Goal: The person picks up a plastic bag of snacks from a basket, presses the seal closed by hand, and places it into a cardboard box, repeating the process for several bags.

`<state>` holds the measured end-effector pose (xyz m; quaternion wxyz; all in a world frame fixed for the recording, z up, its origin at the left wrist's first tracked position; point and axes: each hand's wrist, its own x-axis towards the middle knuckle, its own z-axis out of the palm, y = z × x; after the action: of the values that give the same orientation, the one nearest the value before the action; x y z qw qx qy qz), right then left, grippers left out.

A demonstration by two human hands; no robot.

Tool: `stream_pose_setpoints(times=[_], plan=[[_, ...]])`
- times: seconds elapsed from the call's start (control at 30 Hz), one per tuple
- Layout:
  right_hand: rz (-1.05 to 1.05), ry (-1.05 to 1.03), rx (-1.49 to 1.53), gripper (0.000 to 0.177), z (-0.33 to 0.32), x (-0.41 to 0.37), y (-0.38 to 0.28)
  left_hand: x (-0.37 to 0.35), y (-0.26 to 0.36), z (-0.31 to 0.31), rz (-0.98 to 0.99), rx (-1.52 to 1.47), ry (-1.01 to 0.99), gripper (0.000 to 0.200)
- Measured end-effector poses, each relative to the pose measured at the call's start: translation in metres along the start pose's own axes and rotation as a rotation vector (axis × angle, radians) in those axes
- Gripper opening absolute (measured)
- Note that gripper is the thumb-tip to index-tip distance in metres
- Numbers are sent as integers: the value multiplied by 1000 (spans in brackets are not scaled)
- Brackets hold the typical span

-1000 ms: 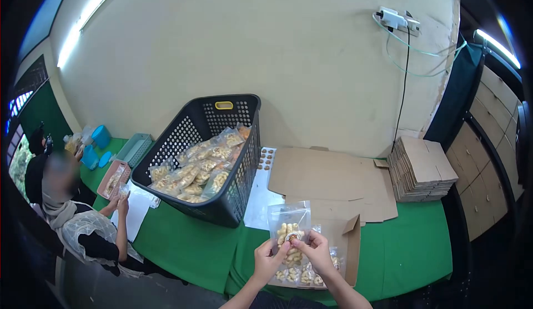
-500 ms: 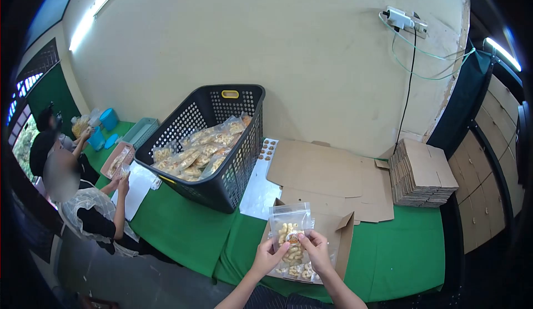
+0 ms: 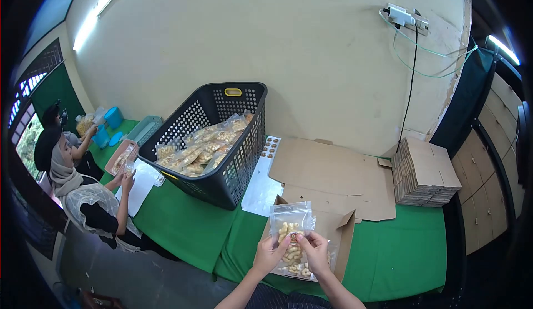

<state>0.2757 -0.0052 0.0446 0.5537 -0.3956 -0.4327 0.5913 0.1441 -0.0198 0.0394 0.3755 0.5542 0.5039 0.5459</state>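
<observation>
Both my hands hold one clear snack bag [image 3: 288, 223] upright, filled with pale curled snacks and bearing a small round sticker. My left hand [image 3: 268, 253] grips its lower left side. My right hand [image 3: 315, 252] grips its lower right, thumb near the sticker. The bag hangs just above an open cardboard box [image 3: 343, 237] that holds more snack bags, on the green table [image 3: 183, 228].
A black plastic basket [image 3: 230, 178] full of snack bags stands to the left. Flattened cardboard [image 3: 333, 176] and a stack of folded boxes [image 3: 425, 173] lie behind and right. A sticker sheet [image 3: 261, 184] lies by the basket. Two seated people [image 3: 83, 209] work at far left.
The view has shifted slightly; my hands and the bag stay together over the box, with my thumbs pressing nearer the sticker. The person at the left leans a little further back.
</observation>
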Motion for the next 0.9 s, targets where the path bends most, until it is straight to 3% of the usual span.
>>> stream_pose_setpoints(times=[0.2, 0.3, 0.4, 0.6, 0.7, 0.9], plan=[[95, 4, 36, 12, -9, 1, -4, -3, -25, 0, -60, 32, -115, 23], [86, -74, -16, 14, -26, 7, 6, -1, -18, 10, -133, -146, -43, 24], [42, -36, -188, 14, -27, 7, 11, 7, -7, 15, -92, 41, -79, 26], [-11, 131, -109, 16, -21, 4, 4, 11, -5, 24, -118, -70, -122, 28], [-17, 157, -112, 18, -22, 4, 9, 12, -20, 26, -80, -111, -133, 27], [21, 135, -135, 22, -26, 9, 18, 13, -29, 20, -193, -61, -176, 29]])
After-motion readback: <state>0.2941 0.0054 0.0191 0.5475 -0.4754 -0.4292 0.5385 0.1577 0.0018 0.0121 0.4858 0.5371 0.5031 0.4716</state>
